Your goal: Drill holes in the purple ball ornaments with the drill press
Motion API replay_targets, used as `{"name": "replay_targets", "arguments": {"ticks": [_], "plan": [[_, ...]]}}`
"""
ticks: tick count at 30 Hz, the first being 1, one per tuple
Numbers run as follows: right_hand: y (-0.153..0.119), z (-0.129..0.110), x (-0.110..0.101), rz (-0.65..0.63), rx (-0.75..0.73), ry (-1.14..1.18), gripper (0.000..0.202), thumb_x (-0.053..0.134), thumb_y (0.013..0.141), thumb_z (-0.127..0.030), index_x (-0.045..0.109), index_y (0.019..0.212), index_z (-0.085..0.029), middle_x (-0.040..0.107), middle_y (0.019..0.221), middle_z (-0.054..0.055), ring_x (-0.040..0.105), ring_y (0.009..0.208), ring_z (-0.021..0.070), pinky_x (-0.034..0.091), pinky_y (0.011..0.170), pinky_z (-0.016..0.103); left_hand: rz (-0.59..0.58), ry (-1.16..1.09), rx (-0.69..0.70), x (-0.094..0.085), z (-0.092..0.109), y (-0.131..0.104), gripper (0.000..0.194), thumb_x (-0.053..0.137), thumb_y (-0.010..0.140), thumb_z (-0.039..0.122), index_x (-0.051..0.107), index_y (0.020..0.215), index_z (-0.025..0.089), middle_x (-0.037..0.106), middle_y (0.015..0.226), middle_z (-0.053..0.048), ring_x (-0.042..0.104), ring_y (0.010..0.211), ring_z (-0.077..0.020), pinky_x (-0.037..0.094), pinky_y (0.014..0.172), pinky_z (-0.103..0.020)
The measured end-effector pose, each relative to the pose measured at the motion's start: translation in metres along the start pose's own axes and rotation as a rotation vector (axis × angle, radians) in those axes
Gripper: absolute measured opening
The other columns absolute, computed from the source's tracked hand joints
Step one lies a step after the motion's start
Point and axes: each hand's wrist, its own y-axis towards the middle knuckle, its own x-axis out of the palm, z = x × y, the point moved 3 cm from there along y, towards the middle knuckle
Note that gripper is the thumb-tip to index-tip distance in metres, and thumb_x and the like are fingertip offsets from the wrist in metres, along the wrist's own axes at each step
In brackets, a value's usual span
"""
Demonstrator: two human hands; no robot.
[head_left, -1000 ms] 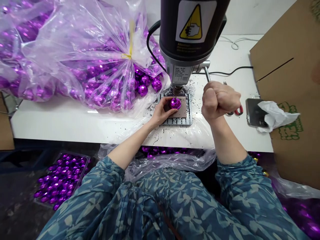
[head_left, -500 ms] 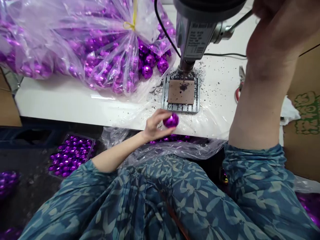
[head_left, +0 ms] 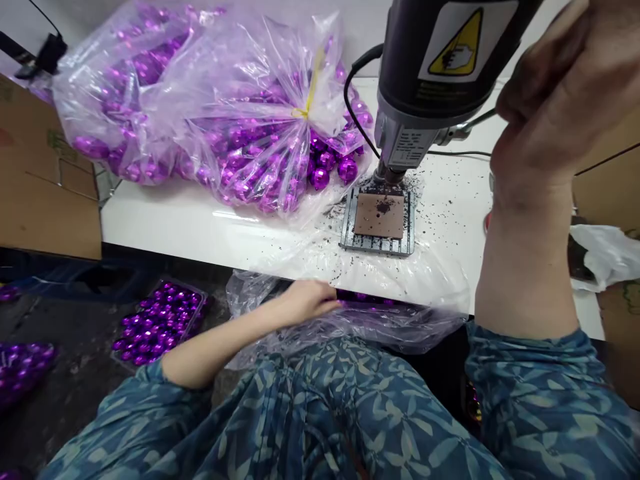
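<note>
My left hand (head_left: 307, 301) is down at the table's front edge, over the mouth of a clear plastic bag (head_left: 400, 327) with purple mirrored balls inside. Its fingertips are hidden, so whether a ball is in them does not show. High on the right, my right hand (head_left: 565, 100) is closed around the end of the feed lever (head_left: 480, 120) of a drill press (head_left: 407, 127). Beneath the drill, a brown board (head_left: 373, 223) with a small hole and dark shavings lies on a slotted metal base (head_left: 410, 237).
Large clear bags of purple balls (head_left: 255, 160), one tied with yellow, fill the back left of the white table (head_left: 165, 220). A clear tray of balls (head_left: 160, 320) sits low at left. Cardboard boxes (head_left: 50, 187) flank both sides. A black cable (head_left: 350, 100) loops beside the drill.
My left hand has moved from in front of the metal base, where it held a purple ball, down to the bag at the table edge. My right hand stays on the lever. The view has shifted.
</note>
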Motion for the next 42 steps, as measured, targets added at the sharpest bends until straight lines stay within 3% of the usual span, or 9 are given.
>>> {"name": "replay_targets", "arguments": {"ticks": [2,5,8,12,16,21,25,28,42], "plan": [[0.002,0.004,0.0,0.029,-0.044,0.038,0.069,0.076,0.061,-0.069,0.023,0.054,-0.027,0.021,0.039,-0.007,0.027,0.031,0.0056,0.005,0.038,0.033,0.283,-0.192,0.073,-0.058,-0.011,0.034,0.033,0.062,0.108,0.05,0.08,0.095,0.025,0.076,0.078,-0.005,0.068,0.064,-0.018,0.063,0.066,-0.037],[0.001,-0.001,0.002,0.015,-0.072,0.067,0.071,0.077,0.061,-0.072,0.021,0.058,-0.028,0.019,0.039,-0.009,0.025,0.03,0.0052,0.004,0.037,0.034,0.652,-0.081,-0.054,-0.127,-0.036,0.101,0.02,0.066,0.106,0.035,0.077,0.115,0.022,0.079,0.094,-0.009,0.072,0.079,-0.0225,0.064,0.079,-0.043],[-0.005,-0.011,0.006,-0.026,-0.067,0.046,0.075,0.072,0.063,-0.079,0.021,0.056,-0.025,0.025,0.041,-0.008,0.031,0.033,0.0036,0.008,0.039,0.029,0.6,0.262,-0.433,-0.152,-0.05,0.163,0.026,0.066,0.105,0.027,0.073,0.128,0.014,0.079,0.111,-0.017,0.076,0.105,-0.034,0.061,0.095,-0.051],[-0.009,-0.017,0.008,-0.003,-0.078,0.034,0.079,0.071,0.064,-0.085,0.022,0.053,-0.024,0.027,0.04,-0.007,0.028,0.032,0.0033,0.006,0.039,0.03,0.423,0.469,-0.66,-0.142,-0.051,0.2,0.036,0.066,0.103,0.018,0.066,0.138,0.008,0.067,0.141,-0.03,0.072,0.126,-0.0434,0.059,0.102,-0.054],[-0.008,-0.016,0.007,0.014,-0.087,0.04,0.08,0.071,0.063,-0.086,0.024,0.052,-0.023,0.029,0.039,-0.007,0.027,0.031,0.0031,0.006,0.038,0.03,0.585,0.316,-0.511,-0.137,-0.06,0.194,0.031,0.068,0.099,0.015,0.067,0.13,0.016,0.056,0.154,-0.03,0.065,0.135,-0.0469,0.054,0.109,-0.066],[-0.008,-0.012,0.006,0.001,-0.12,0.014,0.08,0.067,0.067,-0.086,0.022,0.053,-0.022,0.027,0.04,-0.008,0.028,0.032,0.0014,0.009,0.037,0.028,0.811,-0.389,-0.191,-0.143,-0.064,0.152,0.048,0.09,0.085,0.029,0.066,0.126,0.022,0.067,0.137,-0.016,0.068,0.13,-0.0361,0.057,0.114,-0.057],[-0.007,-0.009,0.006,0.02,-0.126,0.038,0.074,0.064,0.068,-0.083,0.021,0.056,-0.024,0.026,0.039,-0.009,0.026,0.031,0.0015,0.008,0.037,0.029,0.632,-1.08,-0.102,-0.121,-0.039,0.125,0.043,0.082,0.09,0.043,0.067,0.125,0.023,0.074,0.128,-0.012,0.073,0.122,-0.0279,0.064,0.107,-0.049],[-0.008,-0.01,0.006,0.028,-0.072,0.052,0.068,0.064,0.062,-0.079,0.023,0.057,-0.025,0.028,0.039,-0.01,0.028,0.032,0.0016,0.012,0.038,0.028,0.5,-1.294,-0.1,-0.096,-0.025,0.122,0.043,0.084,0.089,0.046,0.069,0.12,0.021,0.076,0.126,-0.013,0.073,0.124,-0.0292,0.066,0.106,-0.049],[-0.004,0.003,0.006,0.025,-0.118,0.059,0.062,0.067,0.069,-0.072,0.032,0.058,-0.022,0.026,0.038,-0.011,0.021,0.029,0.0023,0.013,0.034,0.029,0.603,-0.838,0.092,-0.038,-0.042,0.174,0.062,0.088,0.086,0.062,0.06,0.127,0.025,0.075,0.135,-0.013,0.071,0.133,-0.0294,0.055,0.119,-0.051]]}}
